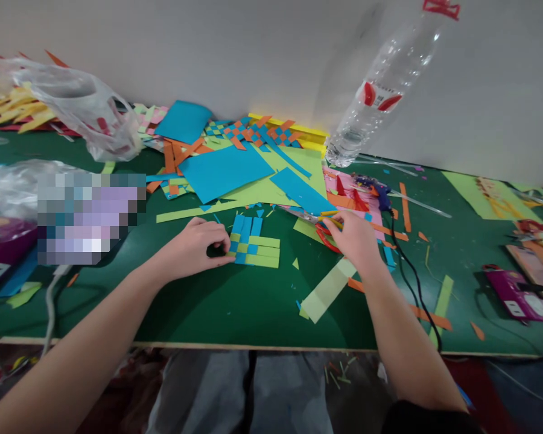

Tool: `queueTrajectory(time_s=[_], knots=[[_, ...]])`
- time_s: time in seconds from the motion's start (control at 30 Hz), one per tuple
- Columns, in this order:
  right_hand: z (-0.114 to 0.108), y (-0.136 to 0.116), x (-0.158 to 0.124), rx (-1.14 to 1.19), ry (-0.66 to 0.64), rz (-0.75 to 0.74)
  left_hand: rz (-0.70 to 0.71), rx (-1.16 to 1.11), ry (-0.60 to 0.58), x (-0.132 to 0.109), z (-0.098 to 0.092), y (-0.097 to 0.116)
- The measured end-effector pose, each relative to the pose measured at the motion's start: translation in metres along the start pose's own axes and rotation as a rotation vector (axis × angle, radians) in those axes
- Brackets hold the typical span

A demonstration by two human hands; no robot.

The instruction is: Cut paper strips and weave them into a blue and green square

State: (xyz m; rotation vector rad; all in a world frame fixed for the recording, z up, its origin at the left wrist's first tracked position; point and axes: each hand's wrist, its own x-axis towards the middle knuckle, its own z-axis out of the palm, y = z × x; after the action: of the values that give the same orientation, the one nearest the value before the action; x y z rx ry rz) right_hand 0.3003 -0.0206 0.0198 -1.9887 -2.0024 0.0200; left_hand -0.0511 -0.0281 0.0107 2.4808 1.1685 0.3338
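Observation:
A small weave of blue and light green paper strips point(253, 248) lies on the green table. My left hand point(206, 244) is at its left edge, thumb and fingers curled together on the paper. Loose strip ends stick out at the top and right of the weave. My right hand point(352, 234) is closed around the red handle of a pair of scissors point(326, 235). Their blades point left, partly under a blue paper strip point(303, 190). A thin yellow piece shows at my right fingertips. Below my right hand lies a pale green strip point(328, 292).
Blue sheets point(226, 172) and finished weaves point(262, 131) are heaped at the back. A plastic bottle point(380, 90) stands by the wall. On the left are a plastic bag point(85, 108) and a cabled, blurred-out device point(93, 220). A black cable point(409, 265) and purple box point(520, 292) are right.

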Motion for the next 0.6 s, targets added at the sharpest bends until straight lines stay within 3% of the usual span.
queueTrajectory(time_s=[0.27,0.47,0.6], knots=[[-0.007,-0.007,-0.001,-0.065,-0.098,0.030,0.081,0.006,-0.043,-0.001,-0.001,0.001],[-0.015,-0.002,-0.001,0.063,-0.043,-0.014,0.093,-0.051,-0.063,-0.002,-0.003,0.005],[-0.013,0.010,0.004,0.040,0.127,-0.012,0.098,-0.064,-0.070,-0.002,-0.003,0.005]])
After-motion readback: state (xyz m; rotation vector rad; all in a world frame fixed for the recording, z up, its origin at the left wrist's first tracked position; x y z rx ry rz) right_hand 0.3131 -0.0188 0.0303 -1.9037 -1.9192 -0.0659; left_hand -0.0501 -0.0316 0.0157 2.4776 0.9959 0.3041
